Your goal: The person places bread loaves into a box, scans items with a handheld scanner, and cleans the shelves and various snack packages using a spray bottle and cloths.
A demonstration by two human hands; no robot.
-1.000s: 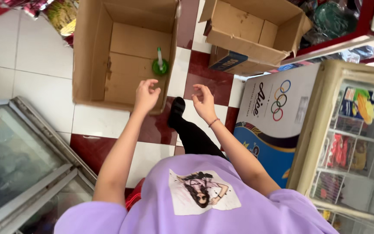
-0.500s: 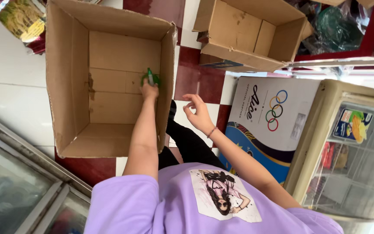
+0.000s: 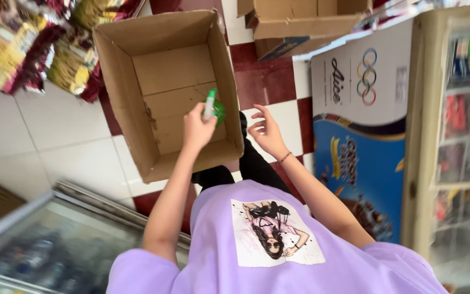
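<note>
Gripping green bottle point(image 3: 213, 106) in left hand point(image 3: 198, 128) over box point(image 3: 121, 81) | right hand point(image 3: 267, 133) spread, empty

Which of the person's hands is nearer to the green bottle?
Left. The left hand is gripping the green bottle over the open cardboard box. The right hand is empty, fingers spread, just outside the box's right wall.

The person wears a lilac short-sleeved T-shirt point(image 3: 278, 256) with a white rectangular print point(image 3: 276, 232) of a dark-haired figure on it, black trousers point(image 3: 246, 166), and a thin red bracelet point(image 3: 284, 158) on the right wrist.
</note>
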